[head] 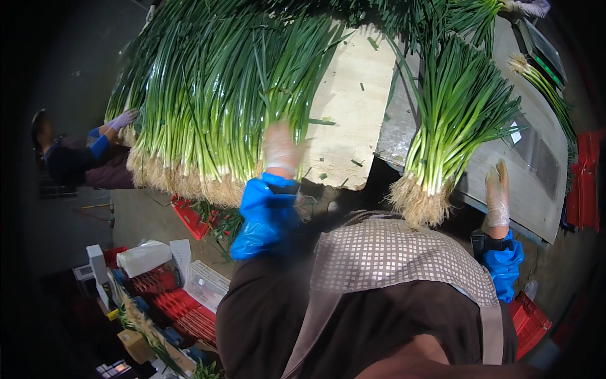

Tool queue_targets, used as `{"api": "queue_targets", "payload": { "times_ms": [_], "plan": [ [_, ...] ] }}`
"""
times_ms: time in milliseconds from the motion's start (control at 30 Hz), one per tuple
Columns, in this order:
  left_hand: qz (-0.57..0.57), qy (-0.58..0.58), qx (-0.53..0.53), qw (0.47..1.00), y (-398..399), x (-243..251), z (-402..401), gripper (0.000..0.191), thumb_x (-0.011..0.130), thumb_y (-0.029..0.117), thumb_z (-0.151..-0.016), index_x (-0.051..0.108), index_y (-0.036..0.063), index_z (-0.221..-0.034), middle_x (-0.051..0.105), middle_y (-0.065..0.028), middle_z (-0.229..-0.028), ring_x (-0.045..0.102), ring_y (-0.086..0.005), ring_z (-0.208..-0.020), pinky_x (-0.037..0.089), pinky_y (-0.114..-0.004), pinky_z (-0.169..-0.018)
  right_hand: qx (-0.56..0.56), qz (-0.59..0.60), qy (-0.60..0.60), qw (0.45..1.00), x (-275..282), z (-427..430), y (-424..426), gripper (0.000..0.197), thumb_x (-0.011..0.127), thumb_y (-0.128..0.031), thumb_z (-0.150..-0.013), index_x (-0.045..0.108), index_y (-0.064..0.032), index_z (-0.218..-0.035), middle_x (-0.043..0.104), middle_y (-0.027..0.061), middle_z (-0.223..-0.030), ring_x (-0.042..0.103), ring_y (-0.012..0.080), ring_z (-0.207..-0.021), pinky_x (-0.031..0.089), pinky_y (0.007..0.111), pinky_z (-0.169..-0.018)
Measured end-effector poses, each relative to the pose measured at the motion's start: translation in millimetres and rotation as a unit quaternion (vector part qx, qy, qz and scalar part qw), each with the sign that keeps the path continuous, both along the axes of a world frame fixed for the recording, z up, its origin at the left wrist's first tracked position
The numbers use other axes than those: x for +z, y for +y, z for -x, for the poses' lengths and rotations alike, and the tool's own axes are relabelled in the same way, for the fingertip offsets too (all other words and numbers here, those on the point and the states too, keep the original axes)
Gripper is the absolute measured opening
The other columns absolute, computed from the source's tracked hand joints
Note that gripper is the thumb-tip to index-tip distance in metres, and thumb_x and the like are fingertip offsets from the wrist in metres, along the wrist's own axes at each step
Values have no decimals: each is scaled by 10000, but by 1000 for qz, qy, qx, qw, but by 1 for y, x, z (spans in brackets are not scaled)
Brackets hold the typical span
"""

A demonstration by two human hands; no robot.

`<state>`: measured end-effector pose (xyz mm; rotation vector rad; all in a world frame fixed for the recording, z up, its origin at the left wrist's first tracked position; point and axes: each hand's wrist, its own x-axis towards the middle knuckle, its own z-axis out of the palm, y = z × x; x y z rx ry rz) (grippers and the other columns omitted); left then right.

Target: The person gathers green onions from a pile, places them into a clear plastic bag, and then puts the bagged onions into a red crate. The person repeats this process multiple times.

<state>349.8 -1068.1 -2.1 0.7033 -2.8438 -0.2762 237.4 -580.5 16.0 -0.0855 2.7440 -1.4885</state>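
Note:
A long row of green onions lies side by side, roots towards me and leaves away. My left hand, in a clear plastic glove, is over the pale stems at the row's right end; it is blurred, so its grip is unclear. A separate bunch of green onions rests to the right, its roots hanging over the edge near my apron. My right hand, gloved too, is right of that bunch and apart from it. Its fingers point up, and nothing shows in it.
A pale board with leaf scraps lies between row and bunch. At right are a metal table, a scale and a smaller bunch. A co-worker's gloved hand touches the row's left end. Red crates are lower left.

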Motion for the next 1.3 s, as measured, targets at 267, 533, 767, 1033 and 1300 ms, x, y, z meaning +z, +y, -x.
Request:
{"api": "queue_targets", "payload": {
  "times_ms": [267, 533, 767, 1033, 1300],
  "plan": [
    [-111, -201, 90, 969, -73, -34, -36, 832, 770, 383, -685, 390, -13, -1310, 557, -234, -1148, 579, -376, -1037, 496, -414, -862, 351, -43, -262, 898, 43, -53, -245, 503, 484, -307, -939, 422, -12, -1342, 583, 79, -1061, 528, 125, -841, 466, 260, -754],
    [-134, -168, -31, 976, -120, 27, -6, 718, 660, 401, -785, 402, 45, -1353, 553, -253, -1198, 557, -395, -1069, 464, -438, -880, 509, -18, -239, 827, -26, -101, -345, 476, 408, -402, -931, 590, -7, -1125, 610, 203, -1127, 569, 324, -1058, 411, 366, -927],
    [-5, -115, -106, 988, -179, -50, 117, 377, 631, 350, -823, 624, 103, -1107, 629, -143, -1103, 588, -323, -1024, 483, -414, -853, 504, -35, -105, 857, -52, -110, -322, 411, 419, -340, -968, 588, -24, -1170, 594, 158, -1186, 541, 237, -1109, 381, 372, -988],
    [-109, 529, 35, 841, -240, 67, -69, 170, 544, 61, -882, 671, 33, -992, 669, -122, -930, 620, -220, -828, 493, -325, -684, 441, -47, -132, 887, -14, -87, -273, 376, 486, -348, -919, 644, -14, -992, 664, 138, -914, 612, 320, -836, 462, 402, -763],
    [-26, -76, 103, 991, -187, 23, -149, 297, 534, 147, -881, 610, 41, -1148, 669, -172, -913, 636, -270, -824, 502, -361, -683, 423, 83, -394, 812, -51, -61, -326, 393, 487, -335, -912, 588, 17, -1054, 612, 150, -984, 593, 278, -840, 470, 393, -727]
  ]
}}
